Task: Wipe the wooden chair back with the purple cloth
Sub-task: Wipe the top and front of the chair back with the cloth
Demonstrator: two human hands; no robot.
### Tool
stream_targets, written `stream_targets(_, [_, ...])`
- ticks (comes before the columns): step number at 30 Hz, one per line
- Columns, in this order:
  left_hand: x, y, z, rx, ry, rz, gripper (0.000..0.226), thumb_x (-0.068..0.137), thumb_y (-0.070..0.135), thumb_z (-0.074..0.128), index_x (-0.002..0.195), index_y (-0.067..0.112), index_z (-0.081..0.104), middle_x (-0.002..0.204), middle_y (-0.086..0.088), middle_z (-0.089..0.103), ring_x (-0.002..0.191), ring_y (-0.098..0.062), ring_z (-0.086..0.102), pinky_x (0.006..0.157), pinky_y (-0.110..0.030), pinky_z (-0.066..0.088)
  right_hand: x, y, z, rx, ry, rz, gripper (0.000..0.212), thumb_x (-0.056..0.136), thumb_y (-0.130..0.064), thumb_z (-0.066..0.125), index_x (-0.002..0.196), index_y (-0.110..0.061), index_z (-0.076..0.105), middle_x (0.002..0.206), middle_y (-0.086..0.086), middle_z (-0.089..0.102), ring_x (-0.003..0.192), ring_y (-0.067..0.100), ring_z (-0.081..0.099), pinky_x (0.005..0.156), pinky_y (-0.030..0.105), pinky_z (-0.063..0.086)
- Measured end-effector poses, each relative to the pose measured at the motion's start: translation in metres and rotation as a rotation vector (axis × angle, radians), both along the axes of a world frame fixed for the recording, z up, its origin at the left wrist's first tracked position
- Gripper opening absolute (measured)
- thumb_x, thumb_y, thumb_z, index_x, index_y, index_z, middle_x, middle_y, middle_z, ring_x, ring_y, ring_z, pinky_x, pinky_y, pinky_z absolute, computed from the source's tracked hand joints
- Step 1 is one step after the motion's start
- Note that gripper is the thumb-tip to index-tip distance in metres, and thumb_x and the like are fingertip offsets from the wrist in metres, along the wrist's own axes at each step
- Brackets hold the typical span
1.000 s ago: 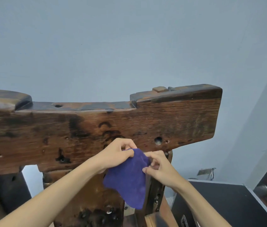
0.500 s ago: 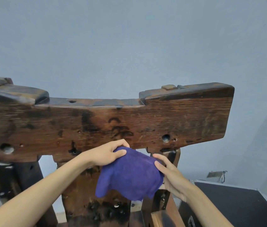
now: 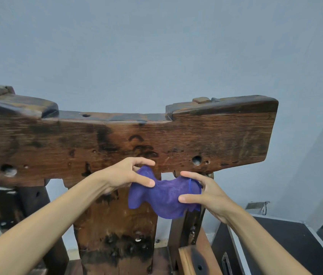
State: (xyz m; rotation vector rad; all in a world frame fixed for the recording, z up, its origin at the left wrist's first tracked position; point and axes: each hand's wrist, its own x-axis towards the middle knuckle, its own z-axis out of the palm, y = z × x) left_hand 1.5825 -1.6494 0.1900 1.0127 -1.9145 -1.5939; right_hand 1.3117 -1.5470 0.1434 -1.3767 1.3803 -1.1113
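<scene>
Two hands hold a purple cloth in front of an old wooden chair back.

A black case (image 3: pixel 287 241) sits low on the right by the blue wall (image 3: pixel 156 46). The wooden chair back (image 3: pixel 117 141) is wide and dark, with holes. The left hand (image 3: pixel 126 176) pinches the purple cloth (image 3: pixel 162 197) at its top left. The right hand (image 3: pixel 204 192) grips its right edge, fingers half curled.

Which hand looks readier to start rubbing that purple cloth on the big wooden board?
Probably the left hand. It grips the purple cloth right at the lower edge of the wooden chair back, while the right hand pinches the cloth lower, beside the post.
</scene>
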Motion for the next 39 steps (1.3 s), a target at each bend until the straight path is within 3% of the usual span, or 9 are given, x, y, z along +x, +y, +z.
stream_targets(3, [-0.007, 0.002, -0.002, -0.108, -0.115, -0.071, 0.055, 0.055, 0.021, 0.096, 0.108, 0.025, 0.079, 0.104, -0.005, 0.078, 0.099, -0.019, 0.074, 0.087, -0.031, 0.060, -0.005, 0.003, 0.009, -0.038, 0.319, 0.003, 0.074, 0.052, -0.055, 0.098, 0.119, -0.055, 0.069, 0.137, -0.029, 0.051, 0.131, 0.000, 0.053, 0.101, 0.020, 0.051])
stream_targets(6, [-0.013, 0.005, -0.003, -0.208, -0.312, -0.160, 0.055, 0.054, 0.030, 0.096, 0.107, 0.028, 0.080, 0.114, 0.011, 0.071, 0.112, -0.008, 0.065, 0.093, -0.022, 0.053, -0.016, 0.006, 0.016, -0.031, 0.615, 0.021, 0.059, 0.066, -0.053, 0.091, 0.121, -0.046, 0.073, 0.144, -0.019, 0.039, 0.137, 0.003, 0.038, 0.115, 0.032, 0.037])
stream_targets(10, [-0.032, 0.006, -0.003, -0.379, -0.412, -0.177, 0.020, 0.080, 0.035, 0.082, 0.097, 0.024, 0.082, 0.106, 0.014, 0.074, 0.099, -0.006, 0.069, 0.087, -0.027, 0.055, -0.039, 0.006, 0.032, -0.181, 0.783, -0.075, 0.019, 0.092, -0.036, 0.075, 0.107, -0.024, 0.077, 0.128, -0.006, 0.069, 0.119, 0.005, 0.060, 0.098, 0.020, 0.044])
stream_targets(13, [-0.056, 0.013, 0.005, -0.467, -0.379, -0.104, 0.018, 0.095, 0.038, 0.064, 0.087, 0.023, 0.072, 0.077, 0.010, 0.073, 0.074, -0.008, 0.070, 0.064, -0.026, 0.057, -0.062, -0.001, 0.049, -0.200, 0.848, -0.176, 0.020, 0.099, -0.039, 0.064, 0.100, -0.022, 0.074, 0.111, -0.007, 0.066, 0.109, 0.011, 0.059, 0.099, 0.038, 0.049])
stream_targets(17, [-0.100, 0.011, 0.031, -0.810, -0.419, 0.007, 0.017, 0.100, 0.042, 0.050, 0.093, 0.030, 0.059, 0.087, 0.009, 0.070, 0.082, -0.015, 0.065, 0.076, -0.036, 0.052, -0.091, -0.019, 0.074, -0.161, 0.980, -0.455, 0.032, 0.098, -0.051, 0.061, 0.119, -0.031, 0.074, 0.124, -0.002, 0.040, 0.124, 0.021, 0.037, 0.103, 0.038, 0.041])
stream_targets(22, [-0.167, -0.016, 0.084, -0.922, -0.286, 0.163, 0.021, 0.099, 0.041, 0.047, 0.102, 0.024, 0.060, 0.101, -0.004, 0.073, 0.096, -0.034, 0.064, 0.084, -0.046, 0.051, -0.105, -0.062, 0.124, -0.304, 0.784, -0.860, 0.037, 0.102, -0.047, 0.057, 0.133, -0.030, 0.066, 0.126, 0.010, 0.048, 0.107, 0.034, 0.062, 0.082, 0.033, 0.045])
stream_targets(27, [-0.215, -0.037, 0.110, -0.839, -0.261, 0.205, 0.019, 0.100, 0.035, 0.044, 0.096, 0.018, 0.051, 0.104, -0.012, 0.070, 0.099, -0.037, 0.062, 0.086, -0.047, 0.050, -0.068, -0.116, 0.140, -0.445, 0.331, -1.174, 0.046, 0.107, -0.022, 0.048, 0.152, -0.022, 0.042, 0.148, 0.010, 0.042, 0.124, 0.033, 0.054, 0.097, 0.046, 0.047])
stream_targets(35, [-0.133, -0.062, 0.112, -1.288, -0.282, 0.343, 0.019, 0.095, 0.046, 0.045, 0.101, 0.029, 0.053, 0.077, 0.013, 0.067, 0.079, -0.014, 0.065, 0.067, -0.036, 0.053, -0.024, -0.163, 0.088, -0.610, 0.310, -1.228, 0.058, 0.110, -0.031, 0.028, 0.165, -0.013, 0.019, 0.173, 0.012, 0.008, 0.159, 0.032, 0.013, 0.127, 0.050, 0.016])
stream_targets(39, [-0.079, -0.110, 0.127, -1.161, -0.562, 0.447, 0.052, 0.094, 0.054, 0.020, 0.120, 0.021, 0.051, 0.114, 0.003, 0.064, 0.106, -0.023, 0.053, 0.081, -0.041, 0.047, 0.006, -0.179, 0.064, -0.726, 0.550, -1.149, 0.066, 0.106, -0.049, 0.030, 0.164, -0.018, 0.025, 0.174, 0.010, 0.009, 0.160, 0.030, 0.007, 0.128, 0.050, 0.012])
